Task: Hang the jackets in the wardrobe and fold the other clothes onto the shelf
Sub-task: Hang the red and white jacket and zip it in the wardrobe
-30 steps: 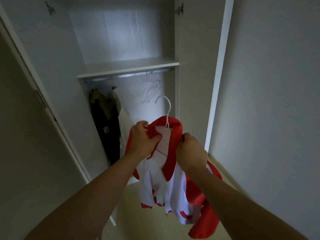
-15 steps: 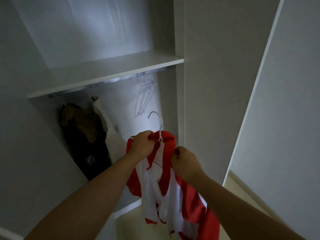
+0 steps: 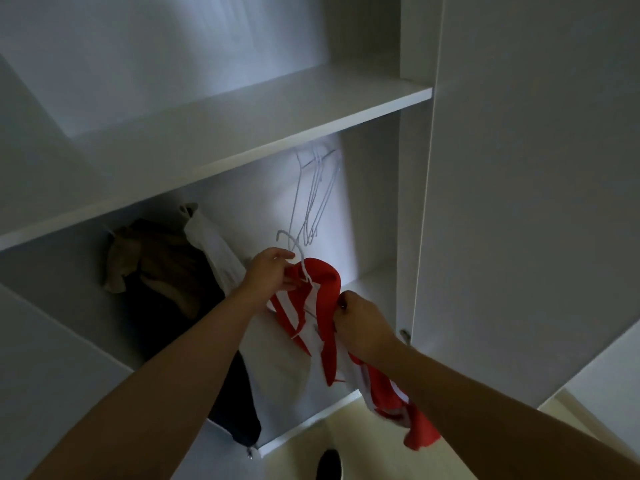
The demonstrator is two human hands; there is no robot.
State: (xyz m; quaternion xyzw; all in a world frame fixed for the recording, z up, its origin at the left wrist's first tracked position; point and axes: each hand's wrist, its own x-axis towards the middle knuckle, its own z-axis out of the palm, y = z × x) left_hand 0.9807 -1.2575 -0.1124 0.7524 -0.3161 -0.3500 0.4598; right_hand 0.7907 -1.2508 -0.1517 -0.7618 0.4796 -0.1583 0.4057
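A red and white jacket [image 3: 327,320] hangs on a white wire hanger [image 3: 294,251] inside the open wardrobe, just below the shelf [image 3: 242,133]. My left hand [image 3: 268,271] grips the jacket's collar at the base of the hanger hook. My right hand [image 3: 358,322] pinches the red front edge of the jacket lower down. The jacket's tail trails down to the right. The rail under the shelf is hidden from here.
A dark jacket with a brown hood [image 3: 162,271] and a white garment [image 3: 214,247] hang at the left. Several bare wire hangers [image 3: 313,195] hang at the back right. The wardrobe side panel [image 3: 412,202] stands on the right. A dark shoe [image 3: 329,464] is on the floor.
I have stepped closer and both hands have carried the jacket forward into the wardrobe, below the shelf. The hanger hook now tilts to the left.
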